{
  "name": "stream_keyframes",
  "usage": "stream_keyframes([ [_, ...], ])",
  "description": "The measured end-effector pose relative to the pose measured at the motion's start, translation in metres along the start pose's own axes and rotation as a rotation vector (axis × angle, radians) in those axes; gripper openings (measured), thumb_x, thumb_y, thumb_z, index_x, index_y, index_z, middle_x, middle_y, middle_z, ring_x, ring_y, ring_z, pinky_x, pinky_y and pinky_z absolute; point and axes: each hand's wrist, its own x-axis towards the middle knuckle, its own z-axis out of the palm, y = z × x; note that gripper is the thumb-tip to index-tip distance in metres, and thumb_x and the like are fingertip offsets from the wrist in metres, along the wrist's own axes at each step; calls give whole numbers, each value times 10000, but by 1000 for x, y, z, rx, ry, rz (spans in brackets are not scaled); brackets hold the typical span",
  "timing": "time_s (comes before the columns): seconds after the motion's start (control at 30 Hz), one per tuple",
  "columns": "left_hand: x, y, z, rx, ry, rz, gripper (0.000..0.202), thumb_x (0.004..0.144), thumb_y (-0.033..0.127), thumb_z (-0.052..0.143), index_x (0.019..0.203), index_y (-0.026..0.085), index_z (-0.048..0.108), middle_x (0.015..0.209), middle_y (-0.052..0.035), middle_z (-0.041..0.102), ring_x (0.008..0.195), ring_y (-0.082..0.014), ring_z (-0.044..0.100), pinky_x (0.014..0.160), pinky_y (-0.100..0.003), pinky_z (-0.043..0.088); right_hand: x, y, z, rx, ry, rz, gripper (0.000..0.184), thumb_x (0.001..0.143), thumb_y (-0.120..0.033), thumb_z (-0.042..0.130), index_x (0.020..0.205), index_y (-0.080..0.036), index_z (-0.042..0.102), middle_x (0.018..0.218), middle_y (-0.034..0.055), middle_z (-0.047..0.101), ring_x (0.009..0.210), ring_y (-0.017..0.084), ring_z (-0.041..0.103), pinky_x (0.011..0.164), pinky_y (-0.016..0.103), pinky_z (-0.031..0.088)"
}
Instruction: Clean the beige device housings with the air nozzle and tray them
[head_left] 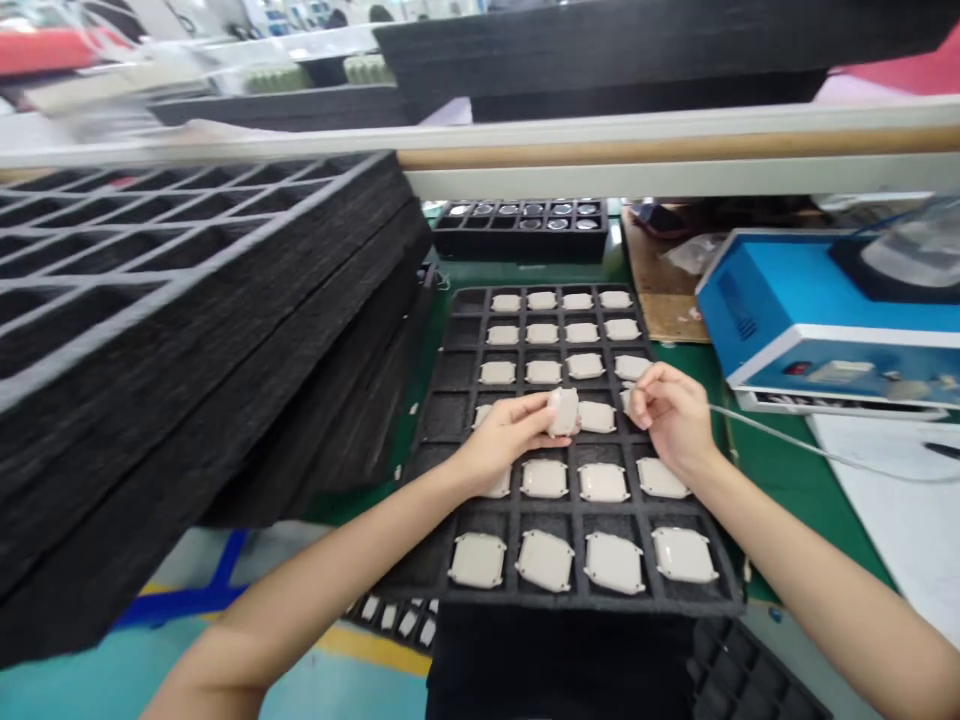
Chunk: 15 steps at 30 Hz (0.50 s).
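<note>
Two bare arms reach in, hands close together

The left forearm (300,590) runs up from the lower left corner and the right forearm (810,570) from the lower right, converging at chest-low height in front of the wearer. The left hand (506,437) lies nearly level, wrist slightly bent, its fingers (540,415) extended inward and closed in a pinch. The right hand (671,420) angles down and inward, its fingers (645,385) curled with the thumb tucked beneath them. The hands face each other, a narrow gap between them, and neither sleeve shows.
</note>
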Motion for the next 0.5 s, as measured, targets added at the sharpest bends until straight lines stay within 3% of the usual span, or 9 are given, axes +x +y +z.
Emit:
stream_keyframes([
  [0.07, -18, 11, -12, 4, 27, -52, 317, 820, 336, 587, 993, 80, 659, 921, -131, 704, 799, -192, 662, 712, -281, 533, -2, -1, 1, -25, -23, -4, 37, 619, -134, 533, 597, -163, 540, 421, -24, 533, 327, 79, 393, 341, 193, 286],
  [0.17, -53, 24, -35, 124, 188, -75, 303, 827, 325, 572, 1018, 96, 625, 882, -105, 688, 641, -132, 620, 549, -214, 494, -8, 0, 0, -124, -105, -49, 46, 663, -132, 543, 632, -155, 568, 451, -15, 554, 344, 81, 420, 349, 194, 297],
  [0.3, -101, 25, -58, 518, 400, -111, 341, 832, 361, 554, 1078, 128, 590, 690, -11, 624, 553, -110, 557, 514, -206, 452, -14, 3, -2, -232, -207, -122, 79, 714, -92, 540, 692, -142, 597, 492, -9, 580, 372, 86, 458, 380, 210, 321],
  [0.37, -121, 23, -62, 740, 391, -176, 324, 847, 376, 527, 1067, 148, 594, 619, 20, 579, 502, -98, 503, 480, -195, 401, -15, 4, -3, -246, -221, -146, 94, 718, -73, 536, 694, -140, 598, 492, -9, 579, 366, 87, 456, 383, 220, 319],
  [0.5, -143, 17, -63, 970, 195, -231, 259, 851, 366, 506, 964, 177, 643, 702, 3, 613, 585, -118, 516, 507, -198, 365, -14, 3, -2, -251, -218, -175, 102, 708, -54, 541, 684, -133, 601, 495, 4, 582, 359, 87, 461, 380, 228, 310],
])
